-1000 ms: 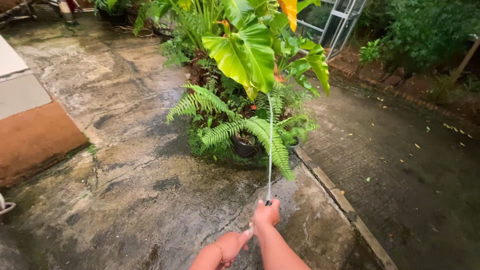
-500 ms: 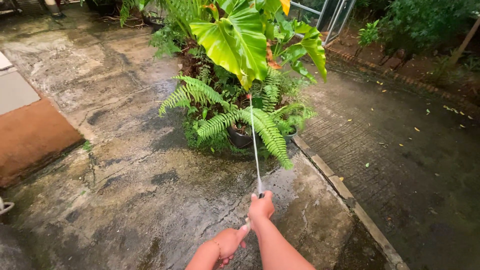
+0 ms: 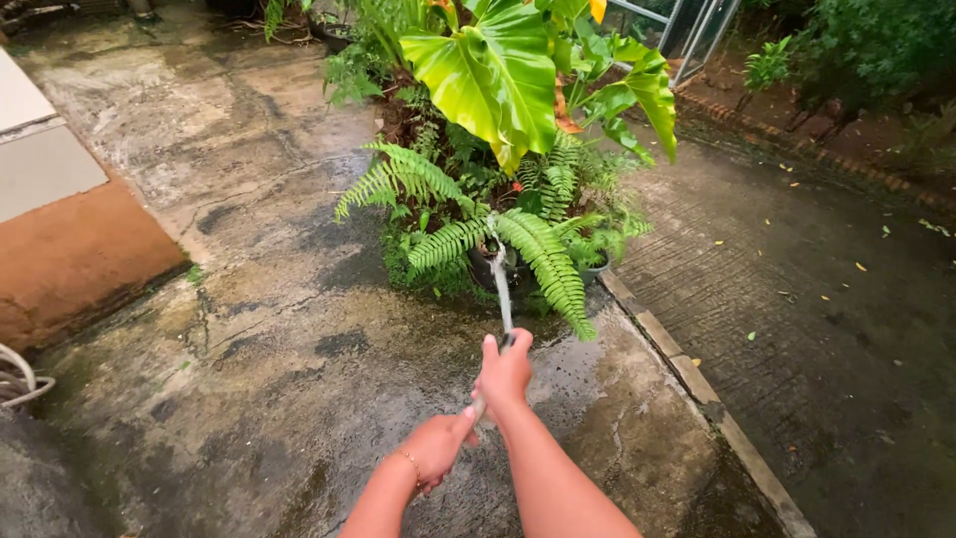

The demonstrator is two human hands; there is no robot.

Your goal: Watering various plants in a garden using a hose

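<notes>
I'm looking down at a wet concrete yard (image 3: 299,399), cracked and darkened with water, with a raised kerb (image 3: 697,384) running along its right side and a darker paved path (image 3: 827,329) beyond it. My right hand (image 3: 505,374) is clenching around the end of a hose (image 3: 479,406), thumb up over the outlet, and my left hand (image 3: 435,450) is wrapping the hose just behind it, both closed firmly. A thin jet of water (image 3: 500,284) is shooting from the hose end straight toward the cluster of plants ahead. I'm judging the watering as well under way: the ground around the pots is already glistening, and the jet is landing on the near pots right now, while the plants further back look like they're still waiting. As for containers, a dark pot (image 3: 486,267) is sitting under the fern fronds (image 3: 543,259), and a second dark pot (image 3: 596,267) is peeking out just beside it; the foliage is hiding their soil. The big broad-leafed plant (image 3: 498,75) is rising behind them.
</notes>
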